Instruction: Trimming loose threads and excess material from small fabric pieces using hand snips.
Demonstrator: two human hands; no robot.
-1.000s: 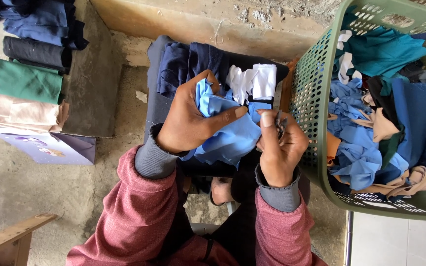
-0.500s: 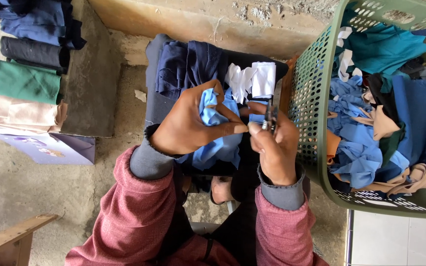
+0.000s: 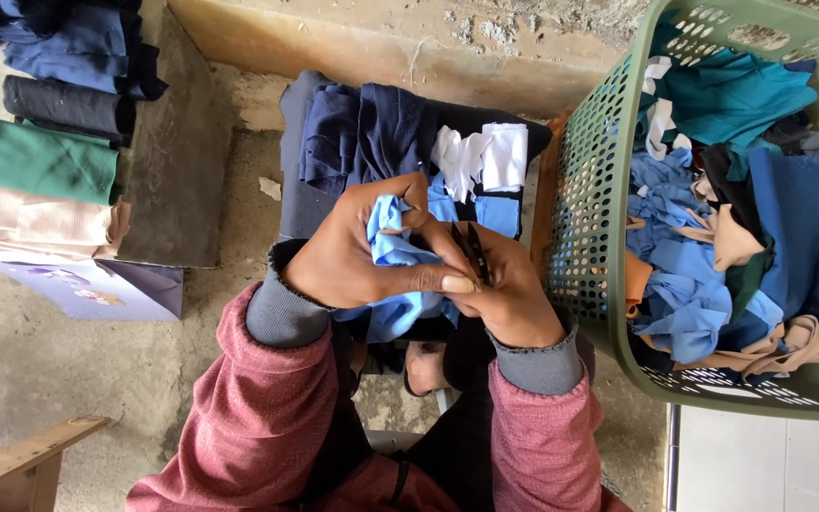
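1. Since the earlier frames, both hands have drawn together: the left hand [image 3: 357,251] has bunched the light blue piece of cloth [image 3: 392,254] tighter, and its thumb now lies across towards the right hand [image 3: 504,294], touching it.
2. Left grip: closed around the cloth, most of which hangs below the fist.
3. Right grip: narrow, pinched on a small pair of dark metal snips [image 3: 471,251] whose blades point up, just beside the left thumb tip (whether they are biting the fabric I cannot tell).
4. From this I judge that a trimming step is in hand at the cloth's edge.
5. Beyond the grip lies a dark navy folded pile [image 3: 372,128]; to its right stands a green plastic basket [image 3: 585,180] of mixed fabric pieces.
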